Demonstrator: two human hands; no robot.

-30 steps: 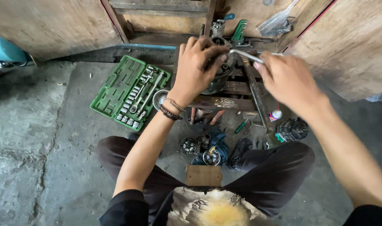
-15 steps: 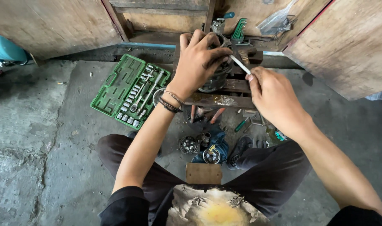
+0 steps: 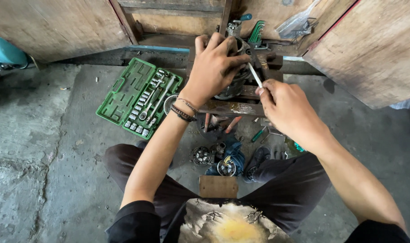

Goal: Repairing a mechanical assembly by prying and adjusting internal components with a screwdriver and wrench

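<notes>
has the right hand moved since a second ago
Yes. The right hand has pulled back toward the body, away from the wooden panel, while still holding the slim metal tool.

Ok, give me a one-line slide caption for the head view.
Left hand grips a metal part on a bench, right hand holds a thin tool, green socket set beside.

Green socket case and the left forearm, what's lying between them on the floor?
A round metal ring part, right beside the green socket case and partly behind the left wrist, in the head view.
</notes>
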